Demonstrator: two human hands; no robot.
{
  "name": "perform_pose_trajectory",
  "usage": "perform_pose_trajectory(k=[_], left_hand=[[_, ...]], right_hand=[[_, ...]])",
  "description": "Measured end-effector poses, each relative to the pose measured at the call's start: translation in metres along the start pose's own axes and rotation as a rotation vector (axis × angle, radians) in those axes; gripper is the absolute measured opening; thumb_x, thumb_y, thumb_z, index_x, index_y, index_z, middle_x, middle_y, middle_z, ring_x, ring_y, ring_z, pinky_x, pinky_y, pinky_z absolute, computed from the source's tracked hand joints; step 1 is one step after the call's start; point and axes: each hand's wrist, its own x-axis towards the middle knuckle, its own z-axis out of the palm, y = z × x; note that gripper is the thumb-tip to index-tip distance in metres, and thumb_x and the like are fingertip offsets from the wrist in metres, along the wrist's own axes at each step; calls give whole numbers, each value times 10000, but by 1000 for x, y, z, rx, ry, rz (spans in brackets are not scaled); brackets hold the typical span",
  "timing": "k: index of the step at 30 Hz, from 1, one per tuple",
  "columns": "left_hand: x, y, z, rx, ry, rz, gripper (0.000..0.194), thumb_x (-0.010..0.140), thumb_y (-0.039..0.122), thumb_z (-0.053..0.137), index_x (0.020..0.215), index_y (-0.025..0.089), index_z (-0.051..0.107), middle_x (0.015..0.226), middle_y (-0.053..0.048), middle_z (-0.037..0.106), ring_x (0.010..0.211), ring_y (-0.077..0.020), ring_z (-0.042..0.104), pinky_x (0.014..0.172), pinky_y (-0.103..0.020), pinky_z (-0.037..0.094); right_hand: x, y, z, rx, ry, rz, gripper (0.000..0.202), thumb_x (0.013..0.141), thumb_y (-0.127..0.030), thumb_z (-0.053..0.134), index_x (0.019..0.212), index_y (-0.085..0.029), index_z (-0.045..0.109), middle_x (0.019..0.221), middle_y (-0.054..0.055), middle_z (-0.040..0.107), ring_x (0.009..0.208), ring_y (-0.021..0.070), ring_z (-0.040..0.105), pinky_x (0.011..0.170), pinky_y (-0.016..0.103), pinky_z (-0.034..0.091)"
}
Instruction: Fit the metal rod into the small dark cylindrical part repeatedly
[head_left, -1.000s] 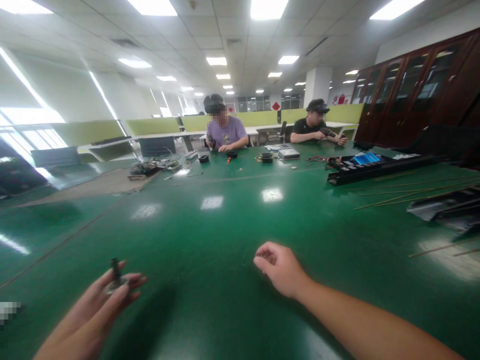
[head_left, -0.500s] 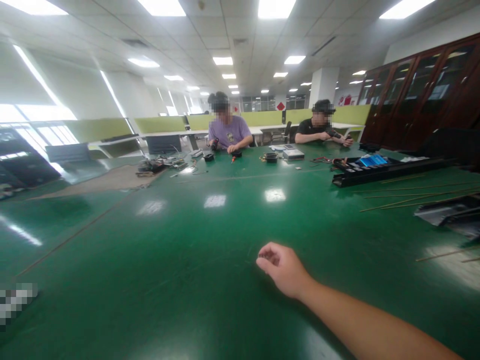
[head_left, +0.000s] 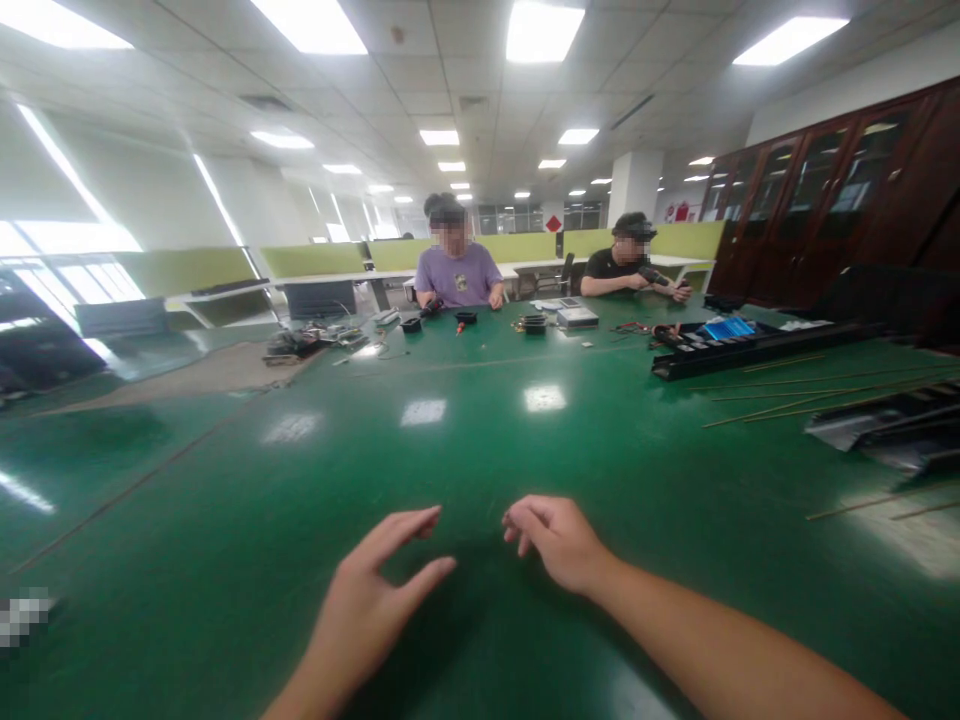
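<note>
My left hand [head_left: 379,585] is over the near part of the green table [head_left: 480,440], thumb and fingers spread apart with nothing between them. To its right is my right hand [head_left: 556,540], its thumb and forefinger pinched together and the other fingers curled below. A tiny dark spot shows at the pinching fingertips, too small to name. The hands are apart, with bare green surface between them.
Across the table sit a person in a purple shirt [head_left: 459,272] and another in black [head_left: 611,270]. Small black boxes [head_left: 534,324], a grey box [head_left: 577,318], and loose wires lie before them. Black channels [head_left: 750,350] and thin rods [head_left: 780,405] lie at right.
My left hand has come into view from below. My right hand's curled fingers have closed into a pinch. The purple-shirted person's hand has moved off the black box.
</note>
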Motion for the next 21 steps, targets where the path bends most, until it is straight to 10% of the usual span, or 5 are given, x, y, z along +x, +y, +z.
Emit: perform_pose_trajectory(k=[4,8,13,17,21], left_hand=[[30,35,68,-375,-194,-3,375,787,397,704,1112,212,731,1124,-88,695,934,-232,674,839,-334,564],[33,42,94,-603,-247,-161,404,854,430,624,1097,122,723,698,-55,701,550,-166,609,590,-278,524],[35,39,81,-429,-114,-225,332,824,397,611,1013,156,742,997,-85,751,929,-258,697,867,-336,544],[44,34,60,-134,-360,-73,289,837,316,518,870,173,767,894,-74,759,836,-247,702,797,-318,549],[46,14,52,78,-427,-2,262,845,350,549,862,198,761,856,-61,752,795,-228,695,783,-303,541]], right_hand=[[2,1,3,160,-73,25,522,919,-605,486,789,-136,678,625,12,622,526,120,553,533,226,412],[6,0,3,175,-71,78,689,941,-684,320,731,-133,675,544,24,587,494,139,546,519,248,425],[-6,-20,3,-317,296,-126,521,993,-533,344,960,-155,702,998,130,722,969,232,657,893,365,494],[-30,-43,20,-614,-97,-469,722,940,-555,470,1476,-79,387,1543,183,363,1446,284,304,1206,456,184],[-42,-55,32,-667,-256,-463,784,957,-562,425,1544,-82,225,1575,156,298,1476,268,239,1228,481,61]])
